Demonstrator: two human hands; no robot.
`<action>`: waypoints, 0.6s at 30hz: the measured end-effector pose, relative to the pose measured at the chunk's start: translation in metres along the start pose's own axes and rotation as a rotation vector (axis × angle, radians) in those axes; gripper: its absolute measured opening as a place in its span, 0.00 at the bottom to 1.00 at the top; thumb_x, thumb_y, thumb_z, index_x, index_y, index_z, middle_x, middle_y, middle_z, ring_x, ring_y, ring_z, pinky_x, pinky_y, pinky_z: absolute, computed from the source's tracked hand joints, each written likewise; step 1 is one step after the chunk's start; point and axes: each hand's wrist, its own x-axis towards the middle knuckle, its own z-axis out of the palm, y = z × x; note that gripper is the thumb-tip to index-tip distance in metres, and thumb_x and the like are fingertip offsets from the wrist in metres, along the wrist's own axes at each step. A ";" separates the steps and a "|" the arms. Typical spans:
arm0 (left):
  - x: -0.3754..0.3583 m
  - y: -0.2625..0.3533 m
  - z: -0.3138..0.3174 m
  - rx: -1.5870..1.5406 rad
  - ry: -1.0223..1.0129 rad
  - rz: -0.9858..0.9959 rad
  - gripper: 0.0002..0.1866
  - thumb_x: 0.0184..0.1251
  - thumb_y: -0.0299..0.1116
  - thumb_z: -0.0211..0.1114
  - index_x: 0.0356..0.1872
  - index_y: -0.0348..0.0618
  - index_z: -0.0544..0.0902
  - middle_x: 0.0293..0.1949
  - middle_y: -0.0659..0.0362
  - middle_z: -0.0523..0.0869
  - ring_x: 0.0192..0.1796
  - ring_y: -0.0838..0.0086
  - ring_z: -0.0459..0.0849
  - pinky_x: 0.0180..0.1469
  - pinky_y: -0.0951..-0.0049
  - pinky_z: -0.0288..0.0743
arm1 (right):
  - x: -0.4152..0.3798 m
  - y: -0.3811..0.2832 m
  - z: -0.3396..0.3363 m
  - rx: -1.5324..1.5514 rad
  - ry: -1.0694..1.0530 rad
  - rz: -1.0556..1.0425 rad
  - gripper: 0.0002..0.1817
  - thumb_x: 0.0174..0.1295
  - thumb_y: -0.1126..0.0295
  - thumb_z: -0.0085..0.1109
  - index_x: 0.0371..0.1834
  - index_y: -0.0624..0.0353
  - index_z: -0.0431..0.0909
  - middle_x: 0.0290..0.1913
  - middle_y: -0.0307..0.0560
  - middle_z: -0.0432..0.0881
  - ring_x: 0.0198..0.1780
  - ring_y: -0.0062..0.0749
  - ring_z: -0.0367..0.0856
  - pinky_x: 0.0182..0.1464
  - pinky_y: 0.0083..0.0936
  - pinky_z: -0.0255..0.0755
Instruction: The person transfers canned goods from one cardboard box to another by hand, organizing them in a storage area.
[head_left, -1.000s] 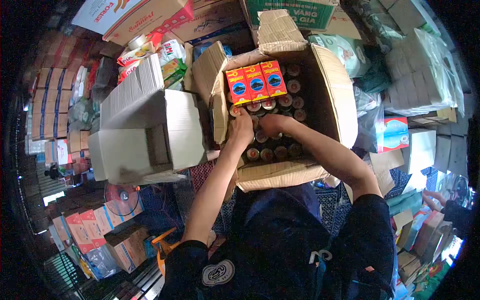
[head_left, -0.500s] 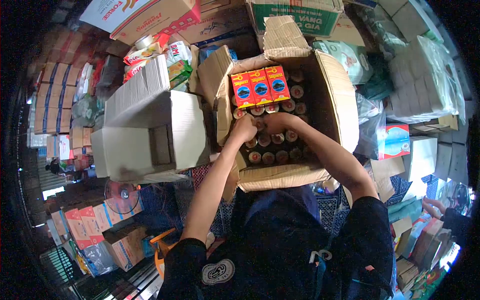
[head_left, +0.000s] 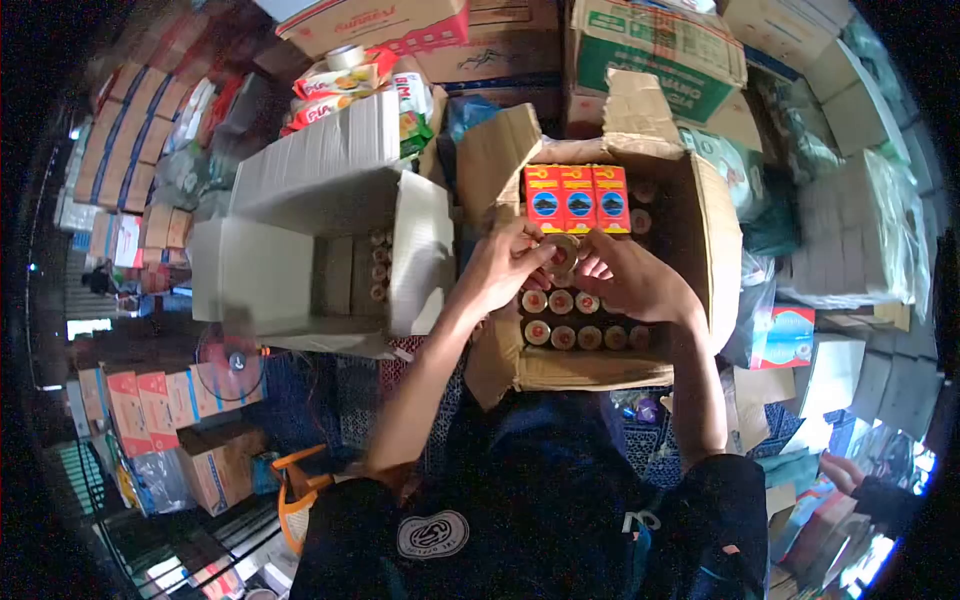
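Cluttered storage room, cartons and packs stacked on all sides, blue patterned floor (head_left: 358,405) at near centre. Nearest: dark shirt (head_left: 530,540) with round badge on left, orange object (head_left: 295,500) near left, partly cut off by the sleeve. Near right, another person's hand (head_left: 845,472), detail too small. Centre: open brown carton (head_left: 597,374), flaps out, two near rows of round-topped containers (head_left: 563,337) upright inside. Over its middle, one round-topped container (head_left: 562,258), red mark on top, between both hands: left hand (head_left: 502,266) gripping its left side with thumb and fingers; right hand (head_left: 640,280) fingers curled at its right side, cannot tell if gripping. Just beyond, three red boxes (head_left: 578,202) side by side in same carton. Left: open white carton (head_left: 262,272), a few containers (head_left: 379,270) along its right wall. Far left, snack packets (head_left: 345,88) under tape roll (head_left: 346,57). Far centre-right, green-and-white carton (head_left: 660,55)
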 end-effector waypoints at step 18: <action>-0.087 -0.022 -0.326 0.209 -0.201 -0.164 0.10 0.69 0.30 0.64 0.43 0.35 0.74 0.30 0.52 0.87 0.29 0.74 0.87 0.31 0.76 0.80 | 0.201 -0.136 0.206 -0.410 -0.118 -0.097 0.24 0.60 0.73 0.54 0.60 0.64 0.66 0.45 0.67 0.80 0.47 0.59 0.80 0.49 0.47 0.74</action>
